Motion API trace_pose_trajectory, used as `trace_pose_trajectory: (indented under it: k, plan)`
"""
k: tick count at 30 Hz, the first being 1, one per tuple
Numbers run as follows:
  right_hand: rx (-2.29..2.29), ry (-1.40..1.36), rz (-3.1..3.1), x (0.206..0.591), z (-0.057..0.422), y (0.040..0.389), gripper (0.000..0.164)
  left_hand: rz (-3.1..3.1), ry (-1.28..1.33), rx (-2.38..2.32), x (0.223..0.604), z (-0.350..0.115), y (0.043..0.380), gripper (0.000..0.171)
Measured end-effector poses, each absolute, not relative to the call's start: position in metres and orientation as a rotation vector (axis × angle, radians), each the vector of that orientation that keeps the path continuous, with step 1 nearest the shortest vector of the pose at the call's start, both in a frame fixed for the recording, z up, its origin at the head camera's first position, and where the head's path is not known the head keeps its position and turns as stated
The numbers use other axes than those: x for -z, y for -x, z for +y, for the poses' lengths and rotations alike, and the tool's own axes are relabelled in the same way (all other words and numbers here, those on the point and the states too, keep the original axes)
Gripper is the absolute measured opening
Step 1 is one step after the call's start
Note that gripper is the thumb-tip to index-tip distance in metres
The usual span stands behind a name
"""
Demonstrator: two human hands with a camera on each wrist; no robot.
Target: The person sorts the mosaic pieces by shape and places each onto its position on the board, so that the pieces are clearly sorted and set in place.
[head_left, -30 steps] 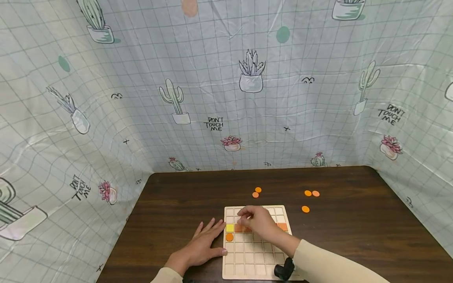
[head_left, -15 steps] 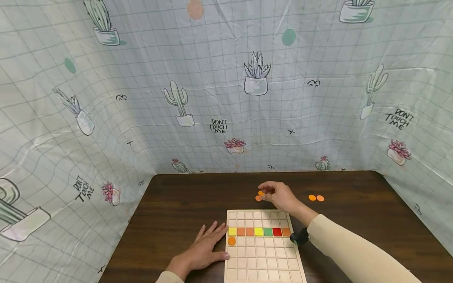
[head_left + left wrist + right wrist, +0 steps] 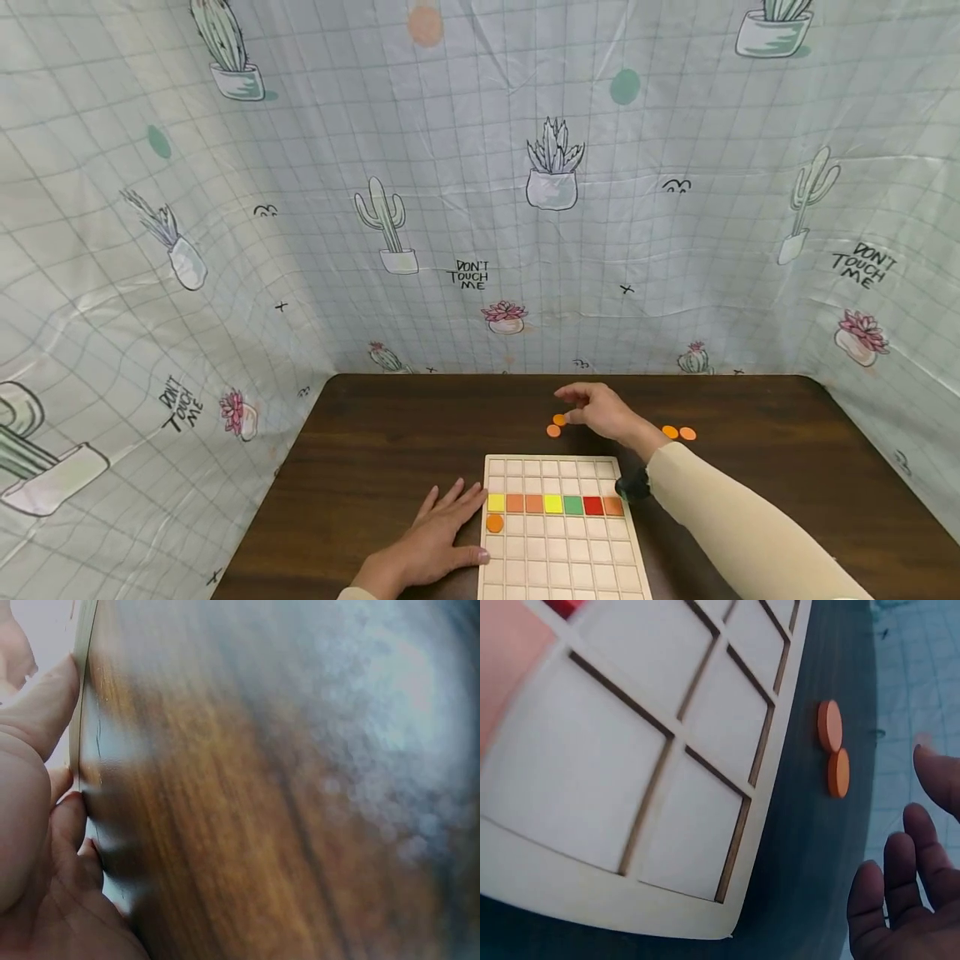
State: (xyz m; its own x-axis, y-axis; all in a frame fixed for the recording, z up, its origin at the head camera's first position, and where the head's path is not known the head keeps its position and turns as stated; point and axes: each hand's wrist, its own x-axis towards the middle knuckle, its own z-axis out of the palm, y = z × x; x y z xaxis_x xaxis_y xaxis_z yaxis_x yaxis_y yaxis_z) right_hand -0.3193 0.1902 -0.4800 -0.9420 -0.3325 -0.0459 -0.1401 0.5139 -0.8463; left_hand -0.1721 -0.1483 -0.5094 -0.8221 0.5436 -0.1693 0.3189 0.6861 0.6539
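A pale wooden grid board lies on the table. Across one row runs a line of coloured tiles, among them a green tile and a red tile. An orange disc sits in the cell below the leftmost yellow tile. My left hand lies spread beside the board, thumb and fingertips at its left edge. Beyond the far edge, my right hand reaches to two touching discs, an orange one and a salmon one. Its thumb and fingers are apart in the right wrist view.
Two more discs, an orange one and a salmon one, lie right of my right forearm. Around the dark wood table hangs a cactus-print cloth at the back and sides.
My right hand has left the tile row and moved to the far pair of discs, uncovering the row. The forearm now covers where a lone orange disc lay. The left hand stays put.
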Motion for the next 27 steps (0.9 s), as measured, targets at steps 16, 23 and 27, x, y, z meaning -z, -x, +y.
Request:
trace_pose_trajectory:
  k: [16,23,27]
  plan:
    - [1.361,0.365,2.544,0.500,0.186,0.333,0.047,2.525,-0.726,-1.004,0.518,-0.151,0.173,0.090]
    - [1.301,0.388,2.575,0.504,0.187,0.334,0.044,2.525,-0.710,-1.008,0.518,-0.151,0.172,0.089]
    - [1.251,0.392,2.606,0.507,0.187,0.335,0.040,2.511,-0.734,-1.035,0.518,-0.152,0.173,0.089]
